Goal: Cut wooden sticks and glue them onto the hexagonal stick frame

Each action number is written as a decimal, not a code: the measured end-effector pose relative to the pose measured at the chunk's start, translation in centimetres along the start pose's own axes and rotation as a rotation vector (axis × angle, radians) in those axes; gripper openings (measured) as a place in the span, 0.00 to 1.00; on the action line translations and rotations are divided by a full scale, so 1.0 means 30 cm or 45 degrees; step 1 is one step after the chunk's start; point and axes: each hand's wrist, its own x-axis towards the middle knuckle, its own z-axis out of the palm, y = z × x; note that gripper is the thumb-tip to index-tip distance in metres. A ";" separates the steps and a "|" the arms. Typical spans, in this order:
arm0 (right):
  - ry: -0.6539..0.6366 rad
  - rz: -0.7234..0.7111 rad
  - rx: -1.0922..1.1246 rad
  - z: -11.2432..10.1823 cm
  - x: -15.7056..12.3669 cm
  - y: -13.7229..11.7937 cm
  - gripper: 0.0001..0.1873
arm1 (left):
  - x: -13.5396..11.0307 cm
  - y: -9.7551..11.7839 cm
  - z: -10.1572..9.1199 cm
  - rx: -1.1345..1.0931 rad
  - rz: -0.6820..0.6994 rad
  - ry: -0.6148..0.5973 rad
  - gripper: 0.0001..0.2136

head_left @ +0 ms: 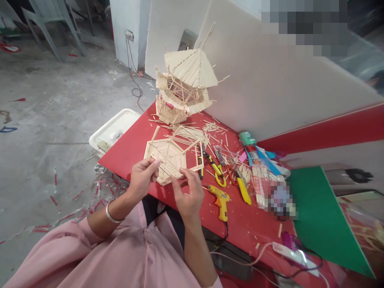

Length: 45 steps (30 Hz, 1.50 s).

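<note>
A flat hexagonal panel of glued wooden sticks (168, 157) is held just above the red table (129, 148). My left hand (143, 177) pinches its near left edge, fingers closed on it. My right hand (189, 193) grips the panel's near right edge between thumb and fingers. Behind it stands a tilted stick-built pagoda model (184, 86) with a pointed roof. Loose sticks (210, 132) lie scattered between the model and the panel.
To the right lie yellow-handled pliers (214, 166), a yellow glue gun (221, 200), cutters (240, 186), packs of sticks (261, 180), a green tape roll (247, 138) and a green sheet (318, 212). A white tray (112, 128) sits left on the floor. A white board (270, 80) leans behind.
</note>
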 end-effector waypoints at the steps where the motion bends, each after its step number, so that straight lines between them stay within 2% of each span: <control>1: -0.001 0.001 0.006 0.000 0.000 -0.001 0.13 | 0.000 0.000 -0.001 -0.006 0.000 -0.003 0.18; 10: 0.019 -0.010 0.007 0.000 0.002 -0.013 0.09 | 0.002 -0.004 -0.004 -0.007 0.005 -0.007 0.17; 25: 0.038 -0.034 -0.002 0.009 -0.008 -0.004 0.12 | -0.002 0.006 0.008 0.010 0.011 0.015 0.18; 45: 0.052 -0.035 -0.014 0.014 -0.010 -0.003 0.09 | 0.005 -0.008 -0.002 -0.002 0.006 0.000 0.18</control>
